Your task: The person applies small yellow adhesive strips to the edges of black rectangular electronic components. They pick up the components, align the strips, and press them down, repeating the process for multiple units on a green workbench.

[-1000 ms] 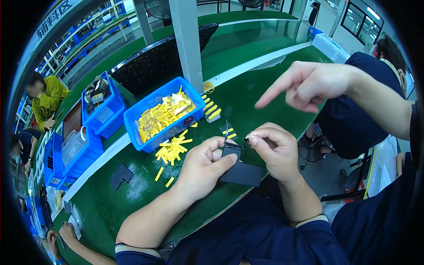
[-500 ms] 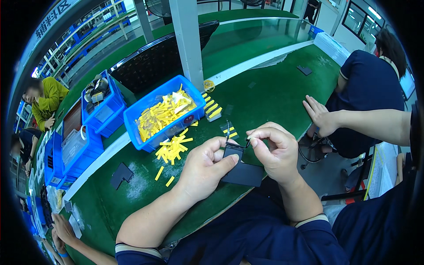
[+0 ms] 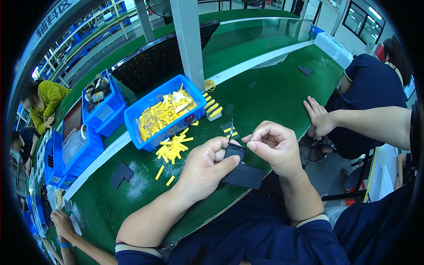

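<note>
my left hand [image 3: 199, 167] has its fingers closed on a flat, matte black, l-shaped piece [image 3: 245, 176], thumb pressed on its upper face. i have it at the near edge of the green bench [image 3: 260, 104]; whether it touches the surface i cannot tell. a thin dark flexible strip [image 3: 231, 126] sticks up from its far end. my right hand [image 3: 279, 150] is just to the right of that end, thumb and forefinger drawn narrow; whether they pinch anything i cannot tell.

beyond my left hand lie loose, narrow yellow strips [image 3: 176, 148], beside an open blue plastic bin [image 3: 176, 130] full of more. a second black l-shaped piece [image 3: 122, 175] lies to the left.

as i judge it, the thin strip could crease or tear if my right fingers tug it sideways while my left thumb pins the piece. the broad near part has no fingers beneath it that i can see, so a hard push there could twist the piece from my grip, perhaps over the edge. my left forearm could also sweep loose yellow strips aside if it swings far.
</note>
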The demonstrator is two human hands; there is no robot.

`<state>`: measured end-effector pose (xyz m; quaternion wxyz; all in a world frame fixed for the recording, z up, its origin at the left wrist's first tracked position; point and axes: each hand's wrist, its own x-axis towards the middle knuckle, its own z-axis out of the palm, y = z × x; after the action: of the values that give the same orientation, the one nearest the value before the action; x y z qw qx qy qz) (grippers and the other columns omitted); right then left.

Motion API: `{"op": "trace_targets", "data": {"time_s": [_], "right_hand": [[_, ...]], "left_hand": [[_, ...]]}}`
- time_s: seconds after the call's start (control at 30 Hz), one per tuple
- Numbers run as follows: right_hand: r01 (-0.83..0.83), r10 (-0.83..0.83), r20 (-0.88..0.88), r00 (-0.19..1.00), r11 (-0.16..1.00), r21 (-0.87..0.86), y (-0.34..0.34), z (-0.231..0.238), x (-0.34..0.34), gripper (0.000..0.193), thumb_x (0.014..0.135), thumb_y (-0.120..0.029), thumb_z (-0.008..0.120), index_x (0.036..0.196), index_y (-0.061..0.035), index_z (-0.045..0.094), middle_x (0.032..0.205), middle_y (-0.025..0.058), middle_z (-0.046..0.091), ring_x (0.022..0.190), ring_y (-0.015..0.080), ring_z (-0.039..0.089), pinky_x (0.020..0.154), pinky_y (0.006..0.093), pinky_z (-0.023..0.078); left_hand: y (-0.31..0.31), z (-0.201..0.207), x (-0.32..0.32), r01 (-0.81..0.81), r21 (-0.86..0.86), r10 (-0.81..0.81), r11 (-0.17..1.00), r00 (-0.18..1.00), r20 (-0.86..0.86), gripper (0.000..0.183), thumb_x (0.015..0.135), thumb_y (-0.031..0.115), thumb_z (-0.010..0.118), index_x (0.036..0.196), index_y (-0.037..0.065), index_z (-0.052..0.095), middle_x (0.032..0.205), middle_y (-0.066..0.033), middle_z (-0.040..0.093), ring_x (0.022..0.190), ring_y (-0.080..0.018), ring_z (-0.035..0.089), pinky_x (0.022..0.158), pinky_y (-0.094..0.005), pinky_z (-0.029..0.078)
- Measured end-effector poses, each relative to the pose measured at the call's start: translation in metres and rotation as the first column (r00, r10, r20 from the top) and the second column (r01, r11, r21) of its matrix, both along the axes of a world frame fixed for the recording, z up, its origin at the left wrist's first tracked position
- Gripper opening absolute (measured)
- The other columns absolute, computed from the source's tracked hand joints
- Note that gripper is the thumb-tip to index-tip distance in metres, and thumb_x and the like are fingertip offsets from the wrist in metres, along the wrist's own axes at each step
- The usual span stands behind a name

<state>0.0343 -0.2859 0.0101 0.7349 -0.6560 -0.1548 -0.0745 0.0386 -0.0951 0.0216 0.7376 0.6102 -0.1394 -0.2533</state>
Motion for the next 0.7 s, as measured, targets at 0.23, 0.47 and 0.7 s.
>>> {"op": "trace_targets", "data": {"time_s": [0.23,0.47,0.7], "right_hand": [[-0.19,0.205,-0.079,0.976,0.968,0.165,-0.005,-0.002,0.004,0.01,0.081,-0.003,0.068,0.088,-0.0007,0.06,0.082,0.0,0.057,0.078,0.0072,0.056,0.071,0.0218,0.046],[-0.319,0.323,-0.016,0.946,0.941,0.112,-0.015,0.0,0.012,0.027,0.076,-0.004,0.073,0.102,0.003,0.068,0.085,0.0057,0.062,0.077,0.0117,0.059,0.071,0.0217,0.047],[-0.292,0.295,0.005,0.955,0.943,0.159,-0.014,-0.005,0.013,0.017,0.073,0.0,0.074,0.09,0.0038,0.071,0.081,0.0084,0.063,0.076,0.0134,0.06,0.066,0.0222,0.048]], "left_hand": [[0.002,-0.001,0.0,0.094,-0.015,-0.094,0.995,0.996,-0.006,0.022,0.09,0.006,0.057,0.11,0.002,0.053,0.089,-0.0045,0.065,0.08,-0.0081,0.061,0.075,-0.0224,0.047],[0.003,0.004,0.001,0.119,-0.14,-0.13,0.983,0.989,-0.071,0.022,0.09,0.008,0.057,0.11,0.001,0.053,0.089,-0.0048,0.065,0.08,-0.0075,0.06,0.075,-0.0214,0.046],[0.003,0.003,0.002,0.127,-0.124,-0.133,0.984,0.99,-0.049,0.021,0.09,0.006,0.056,0.109,0.0,0.054,0.085,-0.0012,0.064,0.077,-0.0029,0.056,0.071,-0.0192,0.044]]}}
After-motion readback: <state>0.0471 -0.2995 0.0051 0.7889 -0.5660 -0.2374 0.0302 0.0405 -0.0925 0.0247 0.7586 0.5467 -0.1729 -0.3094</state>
